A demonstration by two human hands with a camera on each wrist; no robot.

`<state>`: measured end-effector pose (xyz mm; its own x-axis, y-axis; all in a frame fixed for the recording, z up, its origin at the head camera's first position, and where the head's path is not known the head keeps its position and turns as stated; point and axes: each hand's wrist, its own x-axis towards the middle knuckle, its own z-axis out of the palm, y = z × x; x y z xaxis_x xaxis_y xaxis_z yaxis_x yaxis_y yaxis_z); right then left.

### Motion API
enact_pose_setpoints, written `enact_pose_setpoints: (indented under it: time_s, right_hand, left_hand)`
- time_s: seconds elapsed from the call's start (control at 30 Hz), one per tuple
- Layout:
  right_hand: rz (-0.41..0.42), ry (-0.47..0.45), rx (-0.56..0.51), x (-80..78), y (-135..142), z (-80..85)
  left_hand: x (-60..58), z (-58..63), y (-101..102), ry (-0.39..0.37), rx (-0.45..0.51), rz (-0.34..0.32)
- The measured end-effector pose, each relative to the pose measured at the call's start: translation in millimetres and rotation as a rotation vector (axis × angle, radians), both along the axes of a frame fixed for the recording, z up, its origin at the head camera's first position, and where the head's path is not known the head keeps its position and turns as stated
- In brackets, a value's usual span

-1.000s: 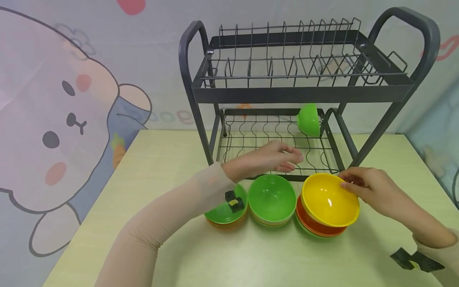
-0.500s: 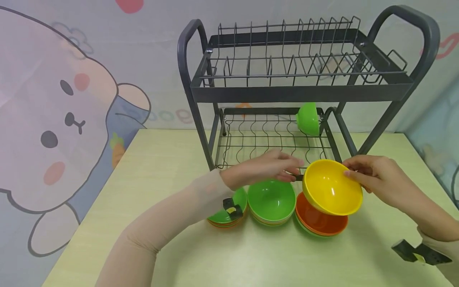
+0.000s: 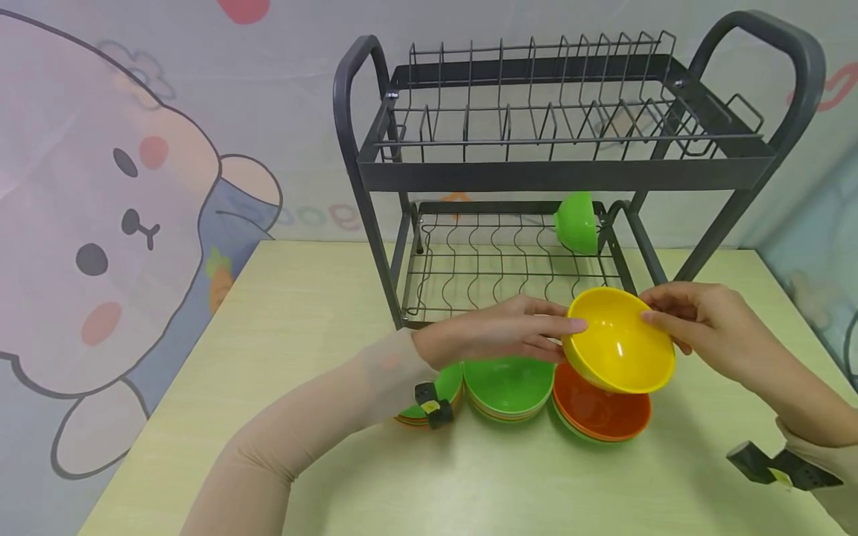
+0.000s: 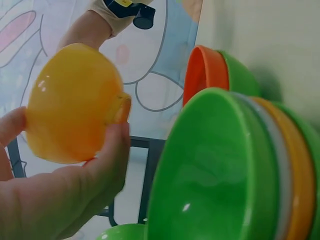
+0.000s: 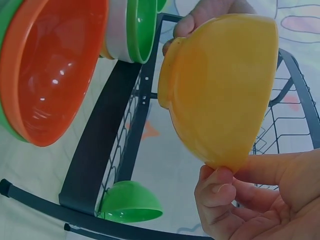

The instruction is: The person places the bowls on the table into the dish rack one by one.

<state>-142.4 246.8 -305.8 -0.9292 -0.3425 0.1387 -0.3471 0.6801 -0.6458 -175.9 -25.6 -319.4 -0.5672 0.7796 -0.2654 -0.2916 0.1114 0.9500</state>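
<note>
Head: yellow bowl (image 3: 618, 342) between hands (image 3: 512, 328) (image 3: 704, 316)

The person wears pale beige: the left sleeve (image 3: 308, 424) is long and close-fitting, with fine creases near the elbow, and the right sleeve (image 3: 841, 514) ends partway along the forearm. By each cuff sits a small dark device, the left device (image 3: 440, 414) and the right device (image 3: 807, 471) alike showing two blocky black lobes (rather like a bow tie) and a yellow patch (image 3: 430, 406). Left hand (image 3: 509, 327) and right hand (image 3: 700, 316) are bare
</note>
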Motion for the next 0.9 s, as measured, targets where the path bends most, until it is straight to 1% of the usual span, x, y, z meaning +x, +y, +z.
enact_pose_setpoints:
  time_s: [0.1,0.23,0.4,0.63,0.7,0.9]
  right_hand:
    - [-0.007,-0.010,-0.008,0.7,-1.4,2.0]
    - [-0.022,-0.038,-0.019,1.4,-3.1,4.3]
    - [-0.033,-0.078,-0.046,0.1,-4.0,5.3]
    - [-0.036,-0.121,-0.108,-1.3,-4.8,3.1]
    - [-0.043,-0.114,-0.123,-1.3,-4.6,1.7]
    - [-0.088,-0.047,-0.162,1.2,0.8,-3.3]
  left_hand:
    - [0.6,-2.7,-0.3,-0.043,0.033,0.006]
    - [0.7,-5.6,-1.3,-0.074,0.069,0.019]
    - [0.7,-5.4,-2.2,-0.071,0.090,0.024]
    - [0.4,-2.2,-4.1,-0.064,0.073,0.053]
    - [0.5,-1.3,-4.5,-0.057,0.067,0.056]
    - [-1.1,1.0,-5.9,-0.057,0.043,0.094]
